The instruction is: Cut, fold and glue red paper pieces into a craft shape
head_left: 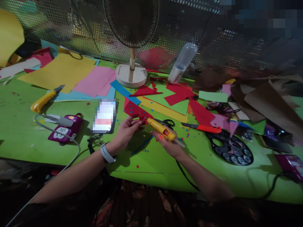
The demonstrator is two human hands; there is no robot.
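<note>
My right hand (pixel 169 145) is wrapped round a yellow glue gun (pixel 159 128), with a pale glue stick (pixel 180 143) poking out of its back end. The nozzle points up and left and meets a small piece of red paper (pixel 142 116). Thumb and fingers of my left hand (pixel 125 131) are pinched together at that red piece, partly hiding it. Behind the hands lies a larger red sheet (pixel 132 107), with tiny blue and red scraps about. Black-handled scissors (pixel 168 122) rest just beyond the glue gun.
A fan (pixel 131 75) and a tilted bottle (pixel 182 64) stand at the back. Left are a phone (pixel 104 116), a purple device (pixel 67 127) and a yellow cutter (pixel 44 99). Right are an orange-handled knife (pixel 208 128) and a black palette (pixel 220 149).
</note>
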